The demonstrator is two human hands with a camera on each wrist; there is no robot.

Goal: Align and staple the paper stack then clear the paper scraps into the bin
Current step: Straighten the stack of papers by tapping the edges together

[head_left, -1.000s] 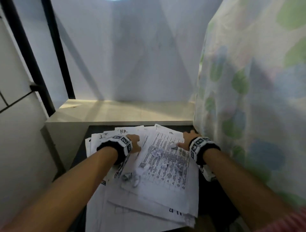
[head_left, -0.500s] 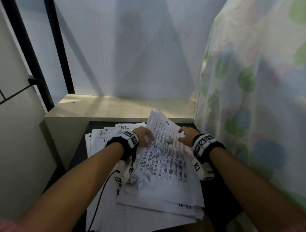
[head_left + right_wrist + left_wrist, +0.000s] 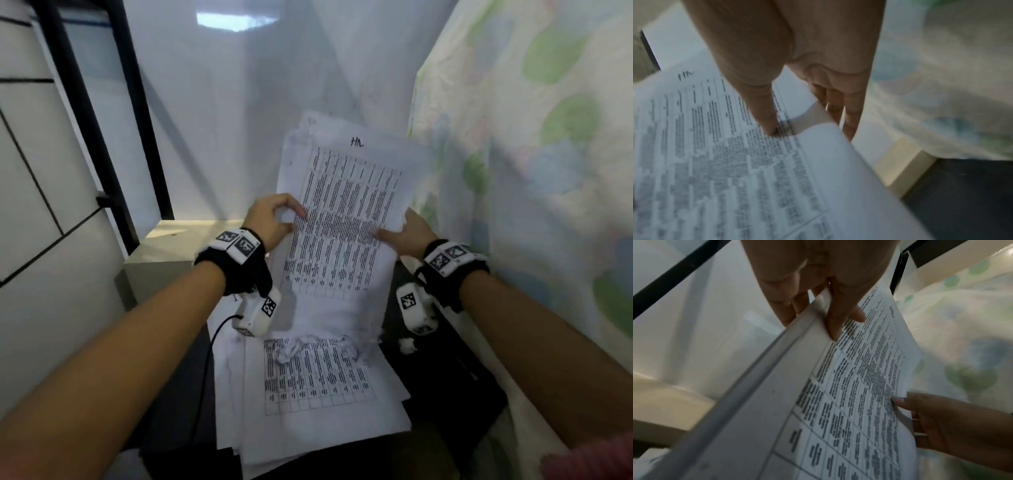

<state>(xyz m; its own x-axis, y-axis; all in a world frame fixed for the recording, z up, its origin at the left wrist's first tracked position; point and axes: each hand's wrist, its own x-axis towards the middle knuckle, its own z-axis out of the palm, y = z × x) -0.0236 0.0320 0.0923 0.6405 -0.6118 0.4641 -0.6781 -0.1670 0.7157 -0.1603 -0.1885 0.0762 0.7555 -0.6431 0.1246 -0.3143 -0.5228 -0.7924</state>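
A sheaf of printed sheets (image 3: 342, 212) with a table of text stands tilted up above the desk. My left hand (image 3: 274, 219) pinches its left edge, thumb on the front (image 3: 838, 318) and fingers behind. My right hand (image 3: 407, 233) grips its right edge, thumb pressed on the print (image 3: 764, 112), fingers behind. More loose sheets (image 3: 315, 390) lie spread flat below. Crumpled paper scraps (image 3: 291, 349) sit at the foot of the raised sheaf, and one scrap (image 3: 407, 345) lies on the dark desk to the right. No stapler or bin shows.
The dark desk (image 3: 455, 394) stands under the papers. A pale ledge (image 3: 164, 236) runs behind it below a white wall. A flowered cloth (image 3: 534, 171) hangs close on the right. A black cable (image 3: 209, 359) trails over the left papers.
Both hands have lifted the top sheaf from flat on the pile to steeply tilted, and the scraps that lay on it have slid down to its foot.
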